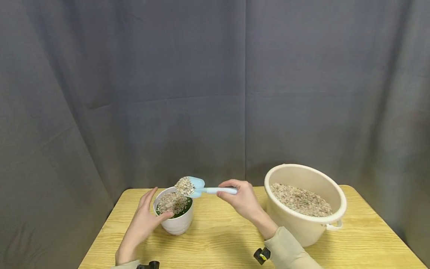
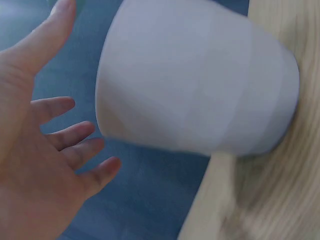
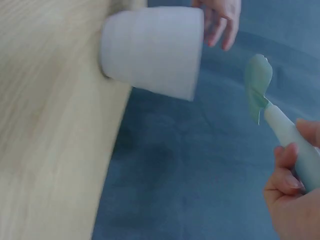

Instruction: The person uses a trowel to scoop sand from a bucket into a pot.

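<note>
My right hand [image 1: 243, 198] grips the pale handle of a small light-blue garden trowel [image 1: 198, 183]. A heap of pale gravel [image 1: 184, 186] sits on its blade, over the right side of a white plant pot [image 1: 178, 224]. Inside the pot lies similar gravel [image 1: 169, 203], with dark green showing around its right and front edge. My left hand [image 1: 143, 218] is at the pot's left side, fingers spread and thumb by the near rim. In the left wrist view its fingers look apart from the pot wall [image 2: 170, 75]. The right wrist view shows the trowel [image 3: 258, 82] raised above the pot's rim level.
A large cream bucket [image 1: 295, 233] with a side handle [image 1: 334, 226] stands at the right of the wooden table [image 1: 215, 243], partly filled with gravel [image 1: 302, 200]. My right forearm passes in front of it. A grey curtain [image 1: 201, 93] hangs behind the table.
</note>
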`<act>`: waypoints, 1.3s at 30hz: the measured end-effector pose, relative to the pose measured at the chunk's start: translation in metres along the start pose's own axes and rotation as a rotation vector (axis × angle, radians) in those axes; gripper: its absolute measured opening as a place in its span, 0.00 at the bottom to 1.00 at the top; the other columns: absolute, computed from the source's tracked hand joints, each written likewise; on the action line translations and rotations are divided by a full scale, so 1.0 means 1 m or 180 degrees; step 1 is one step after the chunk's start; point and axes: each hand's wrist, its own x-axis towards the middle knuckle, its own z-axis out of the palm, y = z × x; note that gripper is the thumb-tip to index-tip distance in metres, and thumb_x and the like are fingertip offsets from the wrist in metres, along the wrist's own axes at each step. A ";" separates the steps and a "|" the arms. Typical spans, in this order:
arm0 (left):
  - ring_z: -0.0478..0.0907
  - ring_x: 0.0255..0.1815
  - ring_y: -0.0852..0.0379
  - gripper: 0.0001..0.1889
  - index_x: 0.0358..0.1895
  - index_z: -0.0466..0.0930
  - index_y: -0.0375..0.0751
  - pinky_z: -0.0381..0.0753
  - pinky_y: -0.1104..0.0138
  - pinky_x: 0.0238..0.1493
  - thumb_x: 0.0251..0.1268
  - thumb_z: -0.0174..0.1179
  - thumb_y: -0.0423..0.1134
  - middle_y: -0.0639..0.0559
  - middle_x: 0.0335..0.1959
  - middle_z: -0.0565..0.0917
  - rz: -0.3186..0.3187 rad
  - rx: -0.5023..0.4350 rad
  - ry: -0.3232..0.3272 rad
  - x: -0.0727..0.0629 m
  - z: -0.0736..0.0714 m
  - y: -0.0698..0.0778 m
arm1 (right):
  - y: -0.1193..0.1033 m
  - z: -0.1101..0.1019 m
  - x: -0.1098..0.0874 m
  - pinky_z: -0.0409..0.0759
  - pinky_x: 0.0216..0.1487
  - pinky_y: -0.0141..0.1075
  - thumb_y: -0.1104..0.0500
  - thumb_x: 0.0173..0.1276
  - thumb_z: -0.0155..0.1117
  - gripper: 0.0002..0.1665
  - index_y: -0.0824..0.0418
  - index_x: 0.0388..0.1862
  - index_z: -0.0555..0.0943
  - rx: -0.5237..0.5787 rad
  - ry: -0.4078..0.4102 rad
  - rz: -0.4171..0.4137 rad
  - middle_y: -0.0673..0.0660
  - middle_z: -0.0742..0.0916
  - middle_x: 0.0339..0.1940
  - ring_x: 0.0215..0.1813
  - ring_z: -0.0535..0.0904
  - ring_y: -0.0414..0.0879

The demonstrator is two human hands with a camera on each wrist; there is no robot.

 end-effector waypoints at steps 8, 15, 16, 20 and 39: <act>0.51 0.74 0.34 0.54 0.78 0.45 0.37 0.60 0.41 0.68 0.55 0.73 0.46 0.32 0.74 0.50 -0.0034 -0.0448 -0.0219 -0.003 -0.003 -0.019 | 0.012 0.039 0.004 0.75 0.25 0.33 0.61 0.58 0.74 0.06 0.57 0.36 0.88 -0.0158 -0.0201 -0.0091 0.47 0.86 0.30 0.26 0.76 0.43; 0.51 0.74 0.32 0.53 0.77 0.41 0.31 0.59 0.43 0.69 0.56 0.72 0.36 0.30 0.75 0.51 -0.0048 -0.0974 -0.0351 -0.002 0.005 -0.035 | 0.014 0.058 0.015 0.76 0.29 0.32 0.60 0.58 0.74 0.06 0.56 0.35 0.88 -0.0391 -0.0239 -0.0211 0.46 0.87 0.32 0.28 0.76 0.40; 0.51 0.73 0.32 0.53 0.77 0.41 0.30 0.59 0.43 0.69 0.56 0.72 0.35 0.30 0.75 0.52 -0.0037 -0.1027 -0.0365 -0.001 0.007 -0.036 | 0.014 0.060 0.015 0.76 0.29 0.32 0.60 0.57 0.74 0.06 0.56 0.35 0.88 -0.0414 -0.0244 -0.0210 0.46 0.86 0.32 0.28 0.76 0.39; 0.53 0.73 0.34 0.53 0.77 0.43 0.31 0.60 0.46 0.69 0.55 0.72 0.35 0.31 0.74 0.53 -0.0059 -0.1128 -0.0359 0.000 0.012 -0.041 | 0.015 0.067 0.016 0.77 0.32 0.31 0.62 0.56 0.74 0.06 0.59 0.34 0.88 -0.0534 -0.0264 -0.0302 0.47 0.86 0.32 0.30 0.76 0.39; 0.62 0.70 0.38 0.49 0.76 0.49 0.40 0.68 0.51 0.66 0.55 0.72 0.34 0.35 0.71 0.62 -0.0229 -0.1285 -0.0376 -0.003 0.012 -0.040 | 0.011 0.079 0.010 0.74 0.29 0.25 0.64 0.58 0.71 0.04 0.58 0.33 0.86 -0.1123 -0.0164 -0.1197 0.47 0.83 0.29 0.29 0.74 0.37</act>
